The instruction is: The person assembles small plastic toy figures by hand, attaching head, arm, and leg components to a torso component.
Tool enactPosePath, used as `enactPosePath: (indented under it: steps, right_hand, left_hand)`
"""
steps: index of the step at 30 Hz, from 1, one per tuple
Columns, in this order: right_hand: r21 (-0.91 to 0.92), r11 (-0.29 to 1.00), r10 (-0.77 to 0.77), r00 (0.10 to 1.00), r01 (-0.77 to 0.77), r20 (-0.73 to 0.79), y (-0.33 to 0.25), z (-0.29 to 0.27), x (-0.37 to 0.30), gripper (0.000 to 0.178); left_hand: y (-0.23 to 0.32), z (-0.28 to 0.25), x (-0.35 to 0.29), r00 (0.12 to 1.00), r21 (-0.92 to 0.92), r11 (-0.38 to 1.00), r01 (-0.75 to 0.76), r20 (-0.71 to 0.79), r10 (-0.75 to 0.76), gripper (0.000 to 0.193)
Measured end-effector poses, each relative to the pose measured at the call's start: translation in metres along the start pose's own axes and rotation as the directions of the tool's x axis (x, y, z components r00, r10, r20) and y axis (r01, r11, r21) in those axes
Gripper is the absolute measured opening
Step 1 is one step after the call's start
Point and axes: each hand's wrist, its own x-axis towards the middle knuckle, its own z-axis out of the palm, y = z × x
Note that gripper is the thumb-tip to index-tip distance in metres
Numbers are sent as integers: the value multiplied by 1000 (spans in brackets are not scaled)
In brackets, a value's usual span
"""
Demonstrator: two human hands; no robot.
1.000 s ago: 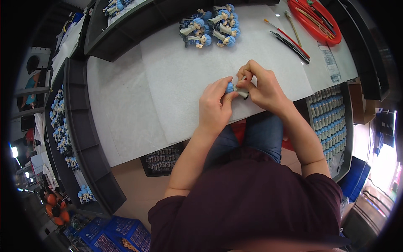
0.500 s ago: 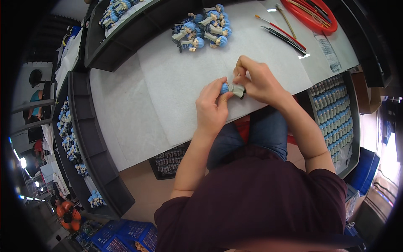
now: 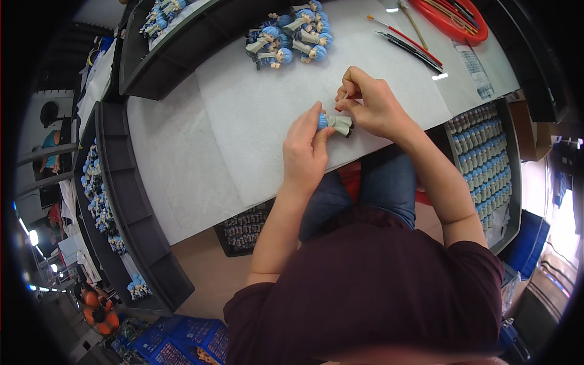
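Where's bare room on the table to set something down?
Widest: grey tabletop and flat white sheet, between left-side long black plastic tray and left hand. Smaller: sheet between heaped blue-haired figurines and that hand. Crowded: upper right, with thin red-handled brush, slim black tools, red oval plastic tray.

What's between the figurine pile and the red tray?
In the head view, a red-handled brush, slim black tools and a tan stick lie between the figurine pile and the red tray.

Held figurine [image 3: 339,125]: smooth plastic; sheet [image 3: 261,115]: matt, papery.
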Motion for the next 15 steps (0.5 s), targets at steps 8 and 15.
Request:
enactPosePath:
  steps: [8,15]
  right_hand:
    - [240,970,-15,996,34,-83,13,1,0,23]
    - [-106,987,-115,993,118,31,-8,6,-19,25]
  left_hand:
    - [-1,-1,0,998,14,1000,-16,56,16,36]
    - [1,-1,6,998,97,995,-34,51,29,30]
